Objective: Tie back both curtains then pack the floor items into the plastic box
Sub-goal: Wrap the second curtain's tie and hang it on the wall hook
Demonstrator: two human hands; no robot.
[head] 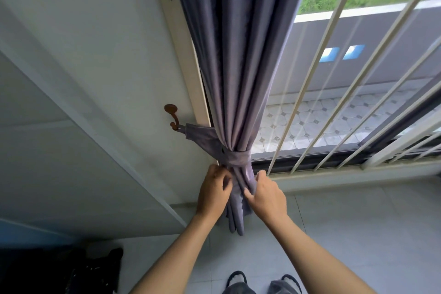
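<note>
far left and below the left hand, dark black items (95,272) on the pale floor (346,234), too dim to identify. above-left of the left hand, a brown wall hook (172,116) with the tieback (210,143) looped on it, running down-right around the gathered purple curtain (238,67) just above both hands. left hand (214,192) against the left side of the curtain tail below the band, fingers (220,172) curled narrow and pinching cloth. between the hands, the bunched tail hanging down to the floor. right hand (268,194) on the tail's right side, closed on a fold, thumb pressed across the cloth. right and above the right hand, white window bars (334,79) over glass. below the hands, two slippered feet (262,281).
</note>
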